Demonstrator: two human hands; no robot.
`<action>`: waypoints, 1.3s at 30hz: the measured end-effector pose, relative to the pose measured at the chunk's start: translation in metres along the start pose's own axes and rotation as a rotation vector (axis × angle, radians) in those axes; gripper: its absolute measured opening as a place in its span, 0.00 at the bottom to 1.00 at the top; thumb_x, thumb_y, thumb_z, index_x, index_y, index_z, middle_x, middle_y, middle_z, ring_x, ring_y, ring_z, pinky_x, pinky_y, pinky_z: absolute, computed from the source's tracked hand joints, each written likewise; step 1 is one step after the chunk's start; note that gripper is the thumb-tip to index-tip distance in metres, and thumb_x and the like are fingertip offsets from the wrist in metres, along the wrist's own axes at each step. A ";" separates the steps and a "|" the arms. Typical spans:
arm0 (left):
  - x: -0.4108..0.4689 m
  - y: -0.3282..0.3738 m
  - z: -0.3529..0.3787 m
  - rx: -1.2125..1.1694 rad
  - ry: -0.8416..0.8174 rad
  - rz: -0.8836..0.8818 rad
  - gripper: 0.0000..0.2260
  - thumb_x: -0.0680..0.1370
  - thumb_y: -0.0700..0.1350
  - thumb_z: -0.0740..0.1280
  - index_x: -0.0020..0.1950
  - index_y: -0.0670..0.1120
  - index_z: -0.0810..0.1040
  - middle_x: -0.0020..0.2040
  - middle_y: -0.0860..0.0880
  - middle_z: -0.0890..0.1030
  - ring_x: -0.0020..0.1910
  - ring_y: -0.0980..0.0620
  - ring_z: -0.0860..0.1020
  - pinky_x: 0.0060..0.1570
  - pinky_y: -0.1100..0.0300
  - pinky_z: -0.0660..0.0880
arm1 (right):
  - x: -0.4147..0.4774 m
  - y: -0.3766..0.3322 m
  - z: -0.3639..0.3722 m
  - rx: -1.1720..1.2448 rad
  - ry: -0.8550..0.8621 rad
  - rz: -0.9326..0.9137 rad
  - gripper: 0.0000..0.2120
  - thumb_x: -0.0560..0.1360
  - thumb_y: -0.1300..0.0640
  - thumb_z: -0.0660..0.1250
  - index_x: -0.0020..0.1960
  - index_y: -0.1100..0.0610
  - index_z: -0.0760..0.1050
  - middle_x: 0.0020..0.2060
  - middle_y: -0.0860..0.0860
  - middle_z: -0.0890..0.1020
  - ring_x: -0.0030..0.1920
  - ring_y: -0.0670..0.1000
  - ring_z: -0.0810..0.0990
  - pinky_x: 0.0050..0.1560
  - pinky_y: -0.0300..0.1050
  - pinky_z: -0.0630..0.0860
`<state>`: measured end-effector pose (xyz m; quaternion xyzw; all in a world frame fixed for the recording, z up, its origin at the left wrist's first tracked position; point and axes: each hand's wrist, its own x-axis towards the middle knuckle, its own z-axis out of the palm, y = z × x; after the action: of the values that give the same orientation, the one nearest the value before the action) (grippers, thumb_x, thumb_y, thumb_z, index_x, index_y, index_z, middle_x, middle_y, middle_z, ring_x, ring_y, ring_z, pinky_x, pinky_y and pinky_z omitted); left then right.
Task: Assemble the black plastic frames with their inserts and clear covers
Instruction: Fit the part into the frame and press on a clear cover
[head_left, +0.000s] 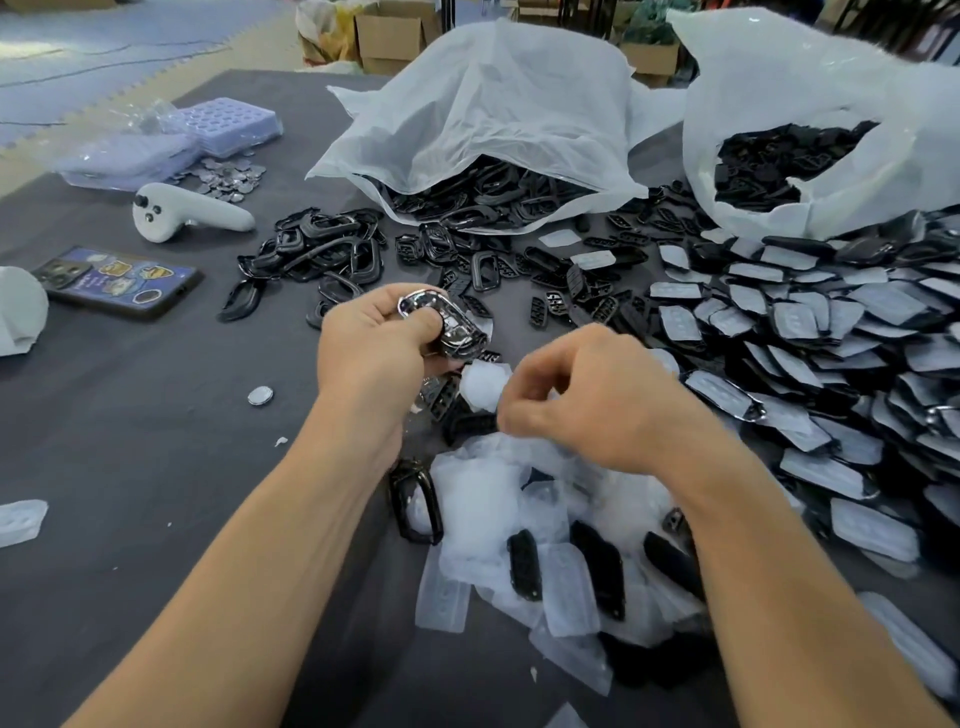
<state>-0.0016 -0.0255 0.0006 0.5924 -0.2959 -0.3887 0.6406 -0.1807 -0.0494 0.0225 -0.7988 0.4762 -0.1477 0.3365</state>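
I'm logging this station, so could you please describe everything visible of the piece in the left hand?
The piece is a glossy black plastic frame, elongated with rounded corners and a shiny, silvery-looking rim at its upper end. The left hand grips it, thumb across its face, holding it tilted above the table. The right hand is apart from it.

Right hand fingertips hidden; frame partly covered by left hand.

a phone lies near a white controller; cardboard boxes stand behind the table.
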 end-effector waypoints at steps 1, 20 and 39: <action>-0.001 0.002 -0.001 0.009 -0.003 0.011 0.13 0.80 0.29 0.65 0.45 0.44 0.83 0.34 0.50 0.86 0.32 0.52 0.85 0.30 0.62 0.80 | -0.004 -0.001 0.002 -0.071 -0.096 0.015 0.05 0.68 0.48 0.80 0.40 0.44 0.85 0.34 0.42 0.83 0.27 0.39 0.76 0.28 0.30 0.69; -0.018 -0.008 -0.019 0.156 -0.017 0.048 0.11 0.79 0.31 0.67 0.48 0.45 0.85 0.43 0.39 0.79 0.34 0.54 0.83 0.33 0.63 0.80 | -0.015 -0.011 0.033 -0.095 0.012 -0.025 0.08 0.68 0.53 0.81 0.40 0.50 0.82 0.35 0.45 0.82 0.30 0.41 0.77 0.32 0.32 0.69; -0.026 -0.006 -0.021 0.197 -0.418 -0.166 0.12 0.78 0.27 0.65 0.51 0.38 0.86 0.44 0.37 0.87 0.42 0.38 0.87 0.40 0.51 0.86 | -0.006 0.002 0.032 0.695 0.316 0.104 0.12 0.74 0.58 0.76 0.32 0.54 0.84 0.25 0.54 0.81 0.25 0.49 0.75 0.29 0.37 0.71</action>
<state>0.0010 0.0078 -0.0054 0.5810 -0.4087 -0.5236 0.4703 -0.1674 -0.0323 -0.0015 -0.5794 0.4835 -0.4044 0.5167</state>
